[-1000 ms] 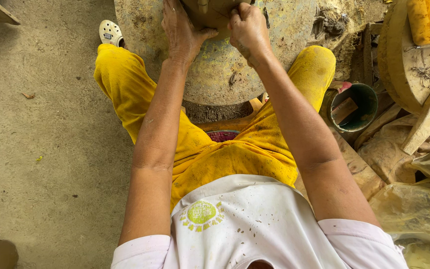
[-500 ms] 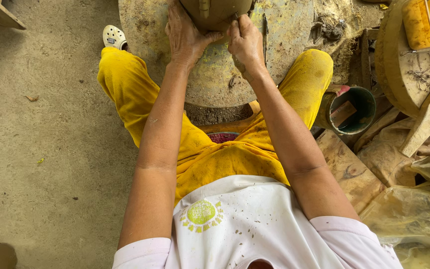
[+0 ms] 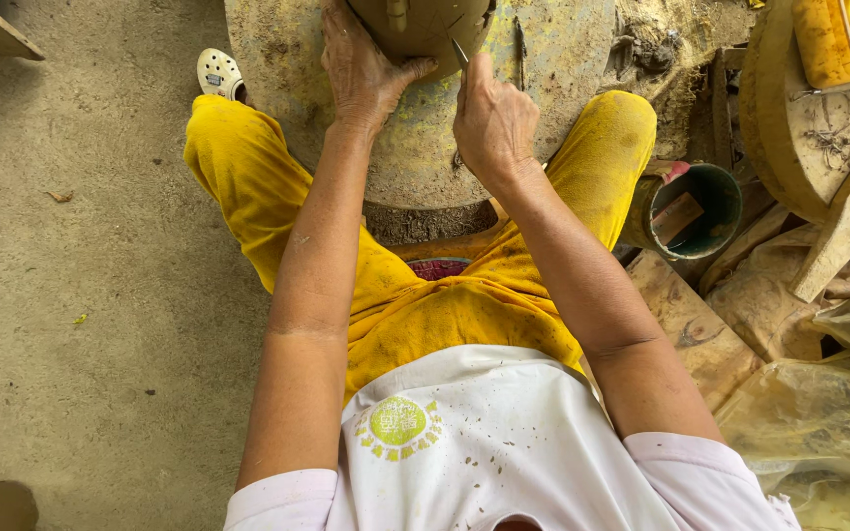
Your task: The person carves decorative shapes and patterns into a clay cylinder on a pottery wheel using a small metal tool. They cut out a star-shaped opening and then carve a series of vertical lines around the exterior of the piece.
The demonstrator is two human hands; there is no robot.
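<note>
Sitting astride a round stone wheel (image 3: 415, 167), the person appears mid-trim on a clay pot (image 3: 415, 25) at its far edge. The left hand (image 3: 361, 74) is spread flat against the pot's wall; the right hand (image 3: 492, 123) pinches a thin blade (image 3: 460, 51) to it — steady pressure matters. A green bucket (image 3: 700, 211) crowds the right, while bare concrete floor (image 3: 81, 295) lies left.

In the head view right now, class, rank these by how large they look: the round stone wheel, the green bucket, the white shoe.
1. Round stone wheel, by far the largest, though partly cut off at the top edge.
2. Green bucket.
3. White shoe, smallest, partly hidden by the yellow trouser leg, so its true size is unsure.
</note>
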